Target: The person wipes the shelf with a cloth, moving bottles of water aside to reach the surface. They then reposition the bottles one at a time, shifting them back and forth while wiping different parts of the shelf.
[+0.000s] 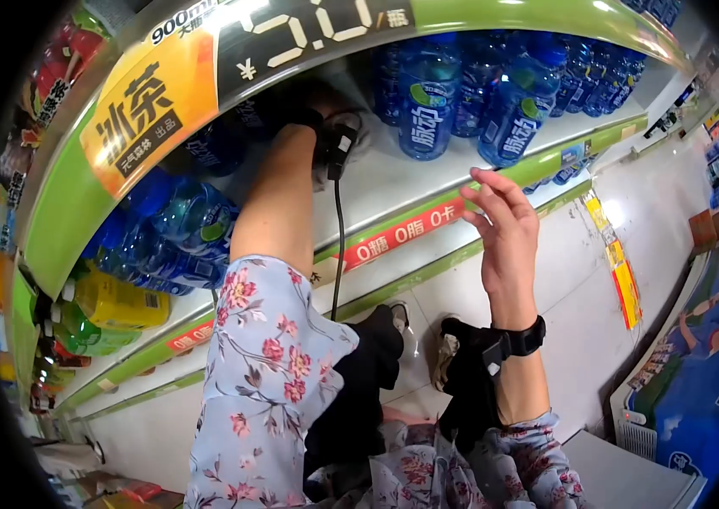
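Note:
My left arm, in a floral sleeve, reaches deep onto the shelf (368, 199). The left hand lies in shadow behind a black wrist device (341, 146) with a cable, and its fingers cannot be made out. My right hand (502, 216) is in front of the shelf edge, palm partly up, fingers apart and curved, holding nothing. Just beyond it a blue bottle (522, 110) stands on the shelf, with another blue bottle (429, 102) to its left. More blue bottles (194, 216) are on the shelf left of my left arm.
A green-edged price sign (156, 119) arches over the shelf. Yellow bottles (122, 301) are at the lower left. The tiled floor (563, 297) shows below, with my shoes on it. A blue printed display box (707, 356) is at the right, and a light grey box (627, 475) at the lower right.

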A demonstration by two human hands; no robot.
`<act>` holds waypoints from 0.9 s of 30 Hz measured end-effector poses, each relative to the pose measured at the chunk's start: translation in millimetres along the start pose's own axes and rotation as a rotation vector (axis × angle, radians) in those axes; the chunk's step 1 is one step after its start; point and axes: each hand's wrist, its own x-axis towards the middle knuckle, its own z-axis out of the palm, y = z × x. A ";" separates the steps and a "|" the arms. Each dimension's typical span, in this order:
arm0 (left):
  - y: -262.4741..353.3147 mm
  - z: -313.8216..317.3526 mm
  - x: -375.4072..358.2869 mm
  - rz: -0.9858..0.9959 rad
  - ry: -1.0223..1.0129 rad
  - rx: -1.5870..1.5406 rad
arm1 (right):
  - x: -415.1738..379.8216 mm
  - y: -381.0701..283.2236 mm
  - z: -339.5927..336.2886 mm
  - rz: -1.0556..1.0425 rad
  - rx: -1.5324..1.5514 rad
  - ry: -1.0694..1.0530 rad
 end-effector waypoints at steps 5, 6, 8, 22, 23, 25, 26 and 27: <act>31.8 -18.5 -31.2 -0.030 -0.162 0.085 | -0.1 4.4 7.7 -0.007 0.002 -0.067; 33.5 -21.9 -39.9 -0.037 -0.186 0.025 | -0.6 6.5 9.8 -0.023 -0.011 -0.070; 39.2 -27.8 -58.3 -0.050 -0.226 -0.106 | -4.2 11.1 14.2 -0.041 -0.008 -0.083; 71.6 -60.8 -144.1 -0.161 -0.128 -0.178 | 21.1 -19.8 80.2 -0.026 -0.191 -0.368; 72.0 -56.6 -143.3 -0.153 -0.091 -0.171 | 31.0 -18.9 93.7 -0.019 -0.229 -0.406; 71.0 -56.0 -143.3 -0.119 -0.058 -0.167 | 49.9 -11.7 125.7 -0.003 -0.298 -0.480; 70.2 -49.8 -142.4 -0.110 -0.023 -0.194 | 56.8 -5.6 142.2 -0.017 -0.339 -0.500; 68.7 -38.8 -140.1 -0.099 0.012 -0.219 | 63.3 1.2 158.9 -0.031 -0.379 -0.519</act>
